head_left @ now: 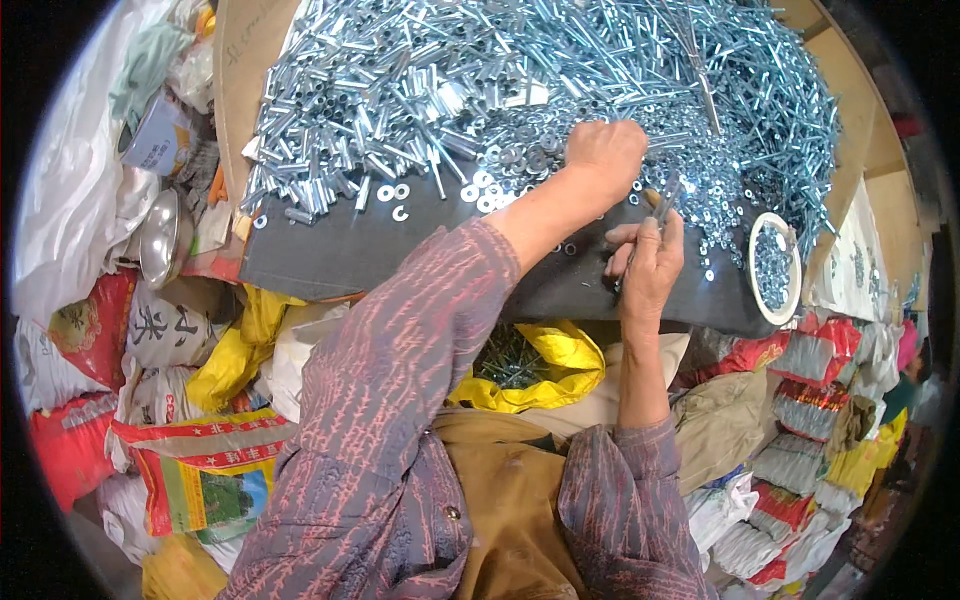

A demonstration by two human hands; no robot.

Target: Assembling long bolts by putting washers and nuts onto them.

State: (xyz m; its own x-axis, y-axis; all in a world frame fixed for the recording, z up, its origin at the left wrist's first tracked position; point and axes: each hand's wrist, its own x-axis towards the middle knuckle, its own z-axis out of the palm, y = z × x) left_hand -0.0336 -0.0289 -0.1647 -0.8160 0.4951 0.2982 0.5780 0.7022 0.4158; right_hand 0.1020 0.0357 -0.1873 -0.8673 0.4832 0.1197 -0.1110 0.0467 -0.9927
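My left hand (605,155) is closed over the heap of small washers and nuts (530,135); its fingertips are turned away, hiding whatever it may hold. Just below and to the right, my right hand (648,260) pinches a shiny bolt-like metal piece (668,192) between thumb and fingers, its other fingers curled. Loose flat washers (470,193) lie on the dark mat (340,250) left of my left forearm. More small nuts and washers (712,235) spread over the mat to the right of my right hand.
Metal sleeves (380,130) and long bolts (800,130) pile up behind my hands. A white bowl (753,262) of small parts stands at the mat's right edge. Below the mat sits an open yellow sack (575,370). Stacked sacks (205,460) flank both sides; a metal bowl (165,240) is at left.
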